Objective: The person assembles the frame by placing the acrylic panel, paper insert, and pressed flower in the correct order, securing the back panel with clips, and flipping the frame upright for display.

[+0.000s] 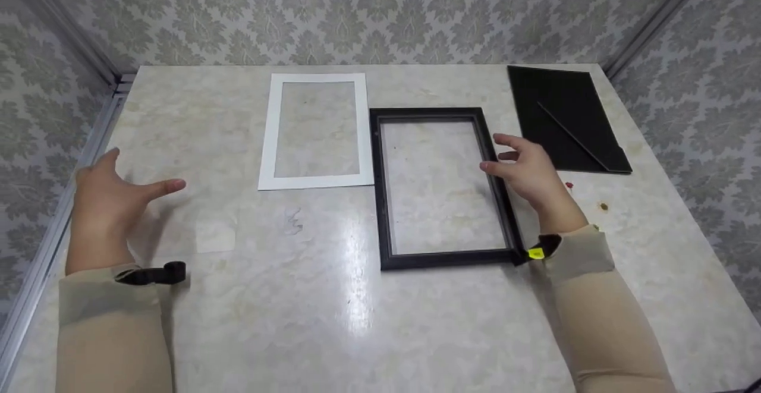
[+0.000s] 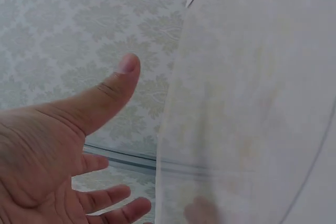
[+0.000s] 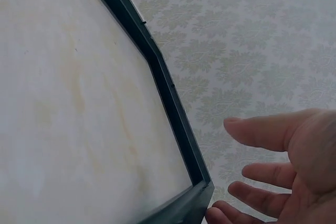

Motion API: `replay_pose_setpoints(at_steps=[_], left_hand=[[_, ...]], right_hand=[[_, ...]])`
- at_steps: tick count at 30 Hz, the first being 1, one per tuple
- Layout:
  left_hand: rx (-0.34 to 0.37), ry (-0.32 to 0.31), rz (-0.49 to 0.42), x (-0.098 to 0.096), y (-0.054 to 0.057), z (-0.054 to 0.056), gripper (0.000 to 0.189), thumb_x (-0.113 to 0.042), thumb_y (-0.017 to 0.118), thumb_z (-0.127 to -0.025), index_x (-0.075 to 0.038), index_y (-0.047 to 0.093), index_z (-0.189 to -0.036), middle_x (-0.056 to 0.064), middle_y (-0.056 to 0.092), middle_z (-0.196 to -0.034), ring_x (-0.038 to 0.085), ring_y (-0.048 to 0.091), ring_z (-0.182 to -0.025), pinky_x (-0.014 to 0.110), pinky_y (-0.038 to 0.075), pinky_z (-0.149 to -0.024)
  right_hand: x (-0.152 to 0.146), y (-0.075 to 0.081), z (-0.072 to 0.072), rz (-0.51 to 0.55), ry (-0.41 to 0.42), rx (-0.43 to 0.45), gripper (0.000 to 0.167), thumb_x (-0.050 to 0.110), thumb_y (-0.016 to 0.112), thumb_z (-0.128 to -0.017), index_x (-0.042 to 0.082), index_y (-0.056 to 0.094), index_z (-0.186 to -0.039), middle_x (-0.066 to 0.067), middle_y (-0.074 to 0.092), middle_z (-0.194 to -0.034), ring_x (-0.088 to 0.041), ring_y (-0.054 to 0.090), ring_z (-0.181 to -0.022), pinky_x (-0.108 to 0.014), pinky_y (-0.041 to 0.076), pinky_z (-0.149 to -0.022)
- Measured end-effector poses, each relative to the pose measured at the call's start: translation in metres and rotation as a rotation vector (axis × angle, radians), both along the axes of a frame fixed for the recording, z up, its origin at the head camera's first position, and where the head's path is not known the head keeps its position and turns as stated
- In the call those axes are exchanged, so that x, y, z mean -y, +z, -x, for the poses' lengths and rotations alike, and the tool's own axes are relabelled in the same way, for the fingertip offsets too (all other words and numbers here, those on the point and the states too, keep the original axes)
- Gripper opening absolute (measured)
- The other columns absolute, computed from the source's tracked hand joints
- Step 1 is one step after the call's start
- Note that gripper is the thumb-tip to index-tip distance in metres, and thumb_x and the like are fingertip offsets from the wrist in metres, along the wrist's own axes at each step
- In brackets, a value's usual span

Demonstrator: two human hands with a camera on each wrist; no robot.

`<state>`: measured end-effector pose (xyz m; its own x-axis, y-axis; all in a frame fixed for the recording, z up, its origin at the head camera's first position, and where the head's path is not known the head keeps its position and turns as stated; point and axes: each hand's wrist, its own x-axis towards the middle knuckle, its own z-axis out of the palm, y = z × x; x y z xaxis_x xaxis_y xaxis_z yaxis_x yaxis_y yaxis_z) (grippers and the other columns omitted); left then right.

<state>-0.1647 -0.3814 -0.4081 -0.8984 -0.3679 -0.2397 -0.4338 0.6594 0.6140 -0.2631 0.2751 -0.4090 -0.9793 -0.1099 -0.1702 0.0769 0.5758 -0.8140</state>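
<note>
My left hand (image 1: 110,197) hovers over the left part of the table, thumb spread from the fingers and nothing between them. In the left wrist view the same hand (image 2: 63,150) appears beside the table surface (image 2: 247,77). A black picture frame (image 1: 385,203) lies at the middle right, the tabletop showing through its opening. Beside the frame's right side is my right hand (image 1: 529,173), its fingers apart and its thumb over the frame's edge. From the right wrist, the right hand (image 3: 283,166) holds nothing; whether its little finger touches the frame (image 3: 176,114) I cannot tell.
A white mat border (image 1: 269,137) lies at the back, left of the frame. At the back right is a black backing board (image 1: 571,96) with a stand leg (image 1: 574,134). A faint pale rectangular patch (image 1: 215,236) shows near the left hand. Patterned walls (image 1: 380,18) enclose the table.
</note>
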Motion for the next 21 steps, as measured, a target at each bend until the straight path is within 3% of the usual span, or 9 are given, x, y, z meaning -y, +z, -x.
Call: replay_pose_setpoints(at_steps=[3,8,12,17,21], left_hand=[[0.087,0.001,0.028,0.0021,-0.0025,0.001,0.144,-0.071,0.087,-0.09,-0.001,-0.002,-0.18,0.05,-0.008,-0.177,0.075,0.01,-0.163,0.086,0.028,-0.129],[0.263,-0.012,0.134,0.0042,-0.0022,0.002,0.151,-0.082,0.085,-0.084,0.013,0.01,-0.174,0.059,-0.005,-0.17,0.084,0.004,-0.156,0.092,0.033,-0.119],[0.38,-0.007,0.166,0.005,-0.0015,0.0018,0.154,-0.087,0.081,-0.083,0.026,0.016,-0.167,0.061,-0.01,-0.168,0.086,0.0,-0.156,0.092,0.036,-0.119],[0.427,-0.021,0.175,0.0048,0.0016,0.0012,0.151,-0.082,0.08,-0.088,0.029,0.013,-0.165,0.062,-0.012,-0.167,0.088,-0.002,-0.155,0.09,0.029,-0.126],[0.415,-0.052,0.169,0.0051,0.0036,-0.0019,0.148,-0.081,0.079,-0.09,0.028,0.014,-0.166,0.064,-0.003,-0.165,0.09,0.0,-0.152,0.091,0.024,-0.126]], right_hand=[[-0.0027,-0.0004,0.0005,-0.024,-0.009,0.0,0.079,0.019,0.081,-0.105,0.011,0.045,-0.174,-0.014,0.041,-0.182,-0.041,0.052,-0.159,-0.051,0.055,-0.119],[-0.0033,-0.002,0.0004,-0.058,0.0,0.04,0.077,0.016,0.081,-0.104,0.009,0.047,-0.173,-0.015,0.046,-0.179,-0.041,0.056,-0.154,-0.05,0.056,-0.117],[-0.0035,-0.0029,0.0003,-0.074,0.009,0.047,0.077,0.01,0.08,-0.103,0.006,0.047,-0.172,-0.018,0.048,-0.176,-0.04,0.06,-0.149,-0.038,0.057,-0.108],[-0.0053,-0.0055,0.0014,-0.078,0.007,0.037,0.077,-0.001,0.078,-0.101,0.003,0.045,-0.172,-0.023,0.049,-0.174,-0.04,0.061,-0.142,-0.017,0.054,-0.087],[-0.0047,-0.0077,0.0015,-0.083,0.009,0.045,0.076,-0.005,0.075,-0.102,0.002,0.045,-0.171,-0.023,0.049,-0.174,-0.041,0.063,-0.139,-0.014,0.053,-0.081]])
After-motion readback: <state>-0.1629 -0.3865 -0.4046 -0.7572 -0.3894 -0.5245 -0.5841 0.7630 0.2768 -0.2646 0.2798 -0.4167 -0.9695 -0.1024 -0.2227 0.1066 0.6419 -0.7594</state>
